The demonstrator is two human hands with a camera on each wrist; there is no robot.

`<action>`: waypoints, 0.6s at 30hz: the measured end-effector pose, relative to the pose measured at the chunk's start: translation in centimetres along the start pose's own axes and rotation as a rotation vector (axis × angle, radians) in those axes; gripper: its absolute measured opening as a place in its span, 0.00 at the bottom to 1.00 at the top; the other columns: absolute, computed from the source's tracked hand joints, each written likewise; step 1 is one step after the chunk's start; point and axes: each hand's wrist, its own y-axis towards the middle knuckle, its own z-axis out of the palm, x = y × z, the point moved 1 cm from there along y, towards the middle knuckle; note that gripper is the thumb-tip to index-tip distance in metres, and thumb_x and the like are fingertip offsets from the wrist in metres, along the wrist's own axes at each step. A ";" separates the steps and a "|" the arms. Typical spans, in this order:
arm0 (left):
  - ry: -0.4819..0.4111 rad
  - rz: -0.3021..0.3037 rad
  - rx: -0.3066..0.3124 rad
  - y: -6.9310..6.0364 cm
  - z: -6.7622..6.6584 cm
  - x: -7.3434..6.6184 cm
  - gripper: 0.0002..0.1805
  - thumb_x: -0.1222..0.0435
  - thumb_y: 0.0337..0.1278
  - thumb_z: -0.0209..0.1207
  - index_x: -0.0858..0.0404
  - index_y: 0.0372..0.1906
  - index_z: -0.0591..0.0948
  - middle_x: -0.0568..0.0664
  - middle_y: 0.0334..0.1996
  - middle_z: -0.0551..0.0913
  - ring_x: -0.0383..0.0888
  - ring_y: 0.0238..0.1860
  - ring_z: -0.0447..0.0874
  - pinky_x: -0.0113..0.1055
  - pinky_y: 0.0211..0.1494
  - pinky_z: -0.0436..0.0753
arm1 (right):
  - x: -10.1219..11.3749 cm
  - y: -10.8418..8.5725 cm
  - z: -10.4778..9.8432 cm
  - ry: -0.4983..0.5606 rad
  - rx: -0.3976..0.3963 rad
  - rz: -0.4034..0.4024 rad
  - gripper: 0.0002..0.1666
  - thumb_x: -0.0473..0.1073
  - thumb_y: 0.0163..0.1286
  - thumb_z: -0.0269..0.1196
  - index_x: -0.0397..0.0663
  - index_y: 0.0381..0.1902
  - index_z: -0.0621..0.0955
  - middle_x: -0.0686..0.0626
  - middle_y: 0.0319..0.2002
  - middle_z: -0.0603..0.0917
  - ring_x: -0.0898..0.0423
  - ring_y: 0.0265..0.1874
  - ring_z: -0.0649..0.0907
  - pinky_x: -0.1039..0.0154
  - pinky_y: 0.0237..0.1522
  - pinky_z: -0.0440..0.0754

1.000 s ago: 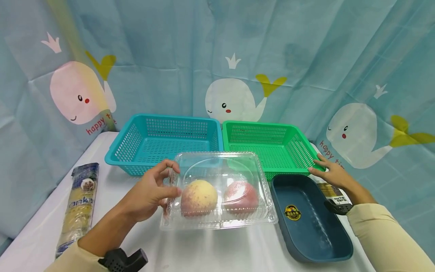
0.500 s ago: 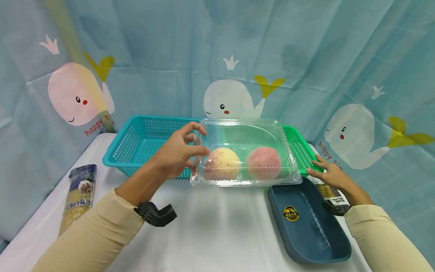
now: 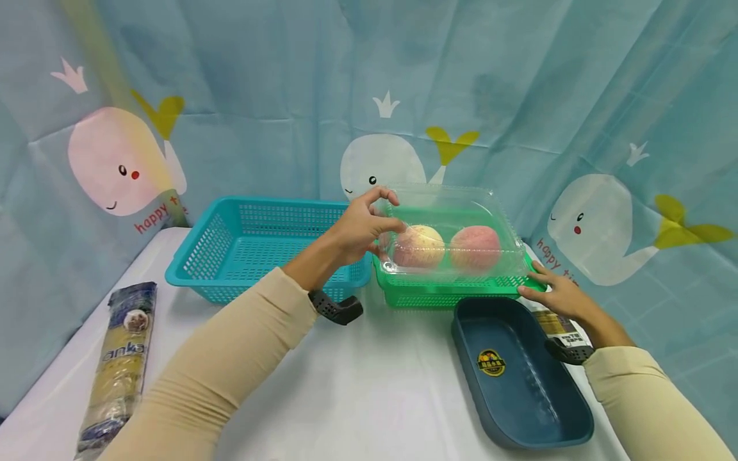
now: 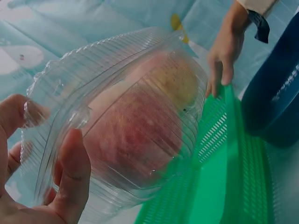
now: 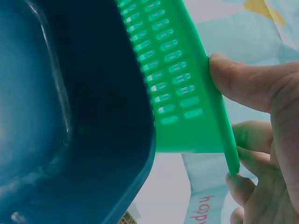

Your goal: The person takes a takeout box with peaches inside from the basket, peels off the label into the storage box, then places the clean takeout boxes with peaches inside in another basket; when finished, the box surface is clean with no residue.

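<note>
My left hand [image 3: 369, 227] pinches the left edge of a clear plastic clamshell box [image 3: 455, 198]. Two peaches lie inside, one yellowish [image 3: 419, 246] and one pink [image 3: 475, 248]. The box hangs over the green basket [image 3: 438, 299], tilted in the left wrist view; whether it touches the rim I cannot tell. My right hand [image 3: 556, 291] grips that basket's right front corner. In the right wrist view the thumb [image 5: 243, 79] presses the rim's edge and the other fingers curl beneath it.
Left of the green basket stands a blue basket [image 3: 198, 282]. A dark blue tray [image 3: 521, 378] sits in front, partly covering a packet [image 3: 556, 324]. At far left lies a long plastic packet [image 3: 121, 358]. A whale-print curtain [image 3: 277, 96] hangs behind the white table [image 3: 357, 397].
The left hand has carried the clamshell box with the peaches rightward and away from me, from in front of the baskets to over the green basket. The right hand stays at the basket's corner.
</note>
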 end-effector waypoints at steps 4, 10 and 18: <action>-0.002 -0.016 0.016 2.2 0.9 1.2 0.22 0.74 0.53 0.65 0.58 0.50 0.71 0.54 0.23 0.66 0.47 0.15 0.63 0.42 0.15 0.77 | -0.1 -0.1 -0.2 -0.014 -0.001 0.001 0.45 0.58 0.69 0.58 0.25 0.68 0.62 0.31 0.72 0.50 0.22 0.64 0.54 0.25 0.55 0.58; -0.003 -0.044 0.021 4.6 1.5 3.3 0.23 0.73 0.53 0.64 0.59 0.52 0.70 0.57 0.28 0.74 0.46 0.15 0.63 0.44 0.16 0.79 | -0.1 0.0 -0.2 -0.005 0.008 0.021 0.46 0.58 0.69 0.59 0.27 0.69 0.61 0.31 0.73 0.49 0.22 0.64 0.53 0.25 0.55 0.56; -0.010 -0.120 -0.011 6.6 1.7 6.2 0.24 0.73 0.53 0.64 0.58 0.53 0.70 0.60 0.39 0.77 0.44 0.13 0.59 0.41 0.16 0.79 | 0.1 0.1 -0.1 0.032 0.011 0.022 0.46 0.56 0.69 0.61 0.26 0.68 0.61 0.31 0.73 0.49 0.23 0.65 0.53 0.27 0.56 0.59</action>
